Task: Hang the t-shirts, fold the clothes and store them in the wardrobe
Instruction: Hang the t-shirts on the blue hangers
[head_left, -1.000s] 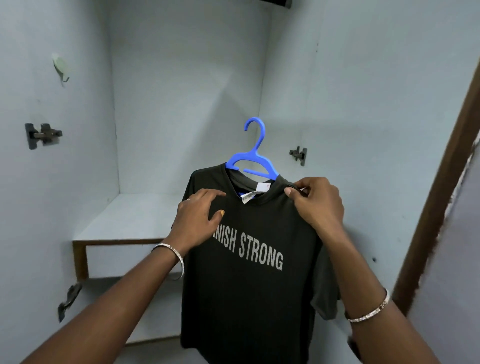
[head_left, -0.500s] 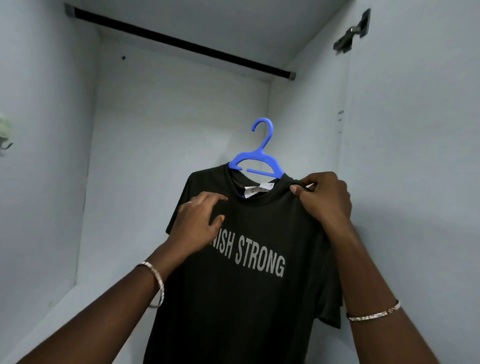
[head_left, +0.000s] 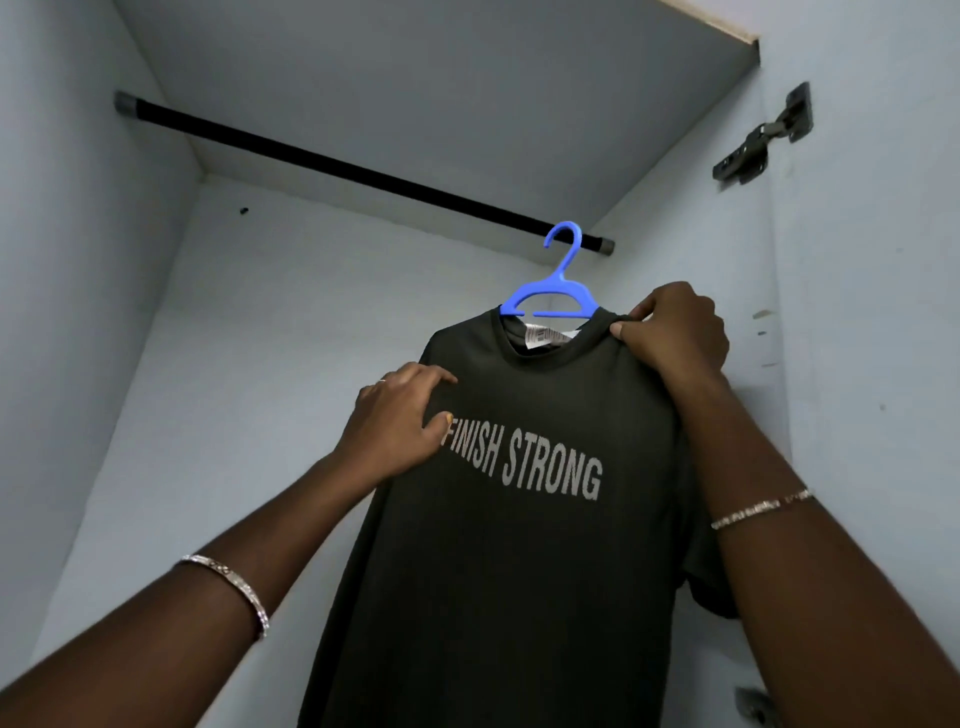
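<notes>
Where both arms reach up into wardrobe, count reads: one black t-shirt (print says FINISH STRONG), one blue hanger in its neck, one black rail under top panel. Two hands, apart, a bracelet on each wrist. Right hand pinches shirt shoulder beside collar. Left hand lies on chest by print, fingers bent; whether it pinches cloth, cannot tell. Hanger hook up at rail's right end; hooked or not, cannot tell. Hinge high on right wall.
</notes>
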